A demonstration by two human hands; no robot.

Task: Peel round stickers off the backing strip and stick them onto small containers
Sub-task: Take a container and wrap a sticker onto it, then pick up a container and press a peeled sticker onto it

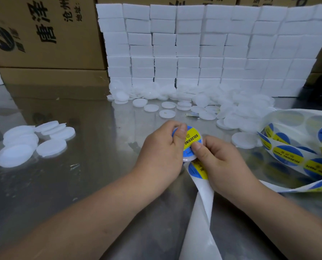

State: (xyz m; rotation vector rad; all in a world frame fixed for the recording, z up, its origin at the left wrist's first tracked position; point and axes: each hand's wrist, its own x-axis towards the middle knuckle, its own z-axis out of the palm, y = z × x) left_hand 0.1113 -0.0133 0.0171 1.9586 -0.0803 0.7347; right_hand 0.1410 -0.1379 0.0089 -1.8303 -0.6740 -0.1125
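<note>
Both forearms are reaching in from the lower edge over the bench [77,175] and meeting near the middle; the left hand [160,152] is gripping a small round container [188,158] by its rim, thumb curling over the top edge; the right hand [224,162] is pinching the same container from the other side, its thumb pressing on the blue and yellow sticker [192,139] covering its face; the backing strip [199,212] is hanging just below the hands.

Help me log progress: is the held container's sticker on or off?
On: the sticker covers the container, held by left hand and right hand.
</note>
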